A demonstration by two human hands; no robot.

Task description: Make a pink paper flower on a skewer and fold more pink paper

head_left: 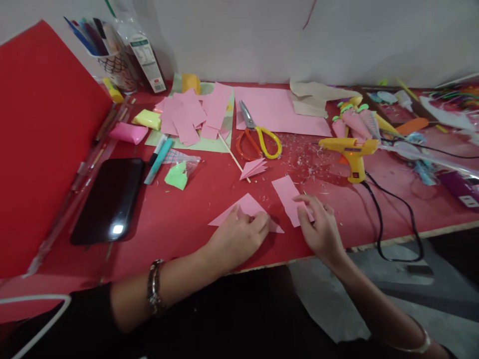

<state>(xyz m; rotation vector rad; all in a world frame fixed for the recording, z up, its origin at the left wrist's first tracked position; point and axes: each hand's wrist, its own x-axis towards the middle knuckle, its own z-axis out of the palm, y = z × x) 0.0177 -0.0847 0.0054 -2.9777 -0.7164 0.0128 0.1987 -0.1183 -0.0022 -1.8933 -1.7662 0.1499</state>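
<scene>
My left hand (239, 234) is closed, its curled fingers pressing on a pink paper folded into a triangle (245, 202) near the table's front edge. The fingers cover the middle of the triangle. To the right, my right hand (320, 224) rests over a pink paper rectangle (286, 192), thumb and forefinger apart and touching it. Just beyond both hands lies a small pleated pink paper piece (253, 169), beside a thin wooden stick (234, 155). Scissors (258, 132) with one red and one yellow handle lie farther back, blades pointing away.
A yellow glue gun (352, 153) with a black cord lies at right, beside paper scraps. Behind are pink paper strips (183, 114), a pink sheet (269, 107) and wrapped pink cones (355, 121). A phone (108, 199), markers (160, 157) and green clay (176, 175) are at left.
</scene>
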